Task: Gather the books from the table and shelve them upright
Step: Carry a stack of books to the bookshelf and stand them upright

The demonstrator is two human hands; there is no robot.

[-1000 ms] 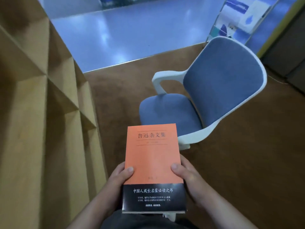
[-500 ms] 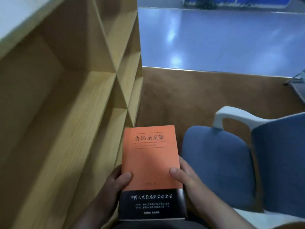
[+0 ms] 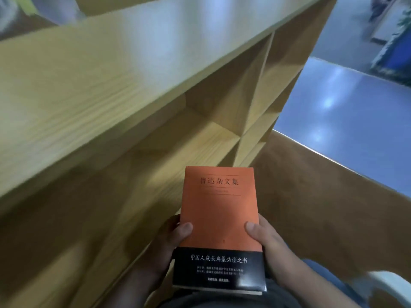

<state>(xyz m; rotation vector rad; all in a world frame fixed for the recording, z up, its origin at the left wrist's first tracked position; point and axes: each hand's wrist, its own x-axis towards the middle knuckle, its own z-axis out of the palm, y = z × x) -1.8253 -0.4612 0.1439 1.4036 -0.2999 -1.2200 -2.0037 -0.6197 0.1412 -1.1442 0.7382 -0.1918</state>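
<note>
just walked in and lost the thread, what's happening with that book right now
A person holds an orange paperback book with a black band across its lower cover in both bare hands, the left hand and the right hand each gripping a side with the thumb on the front cover. The book lies flat, cover up, in front of a light wooden shelving unit with open cubbies. The cubbies in view hold no books. It is not yet shelved.
</note>
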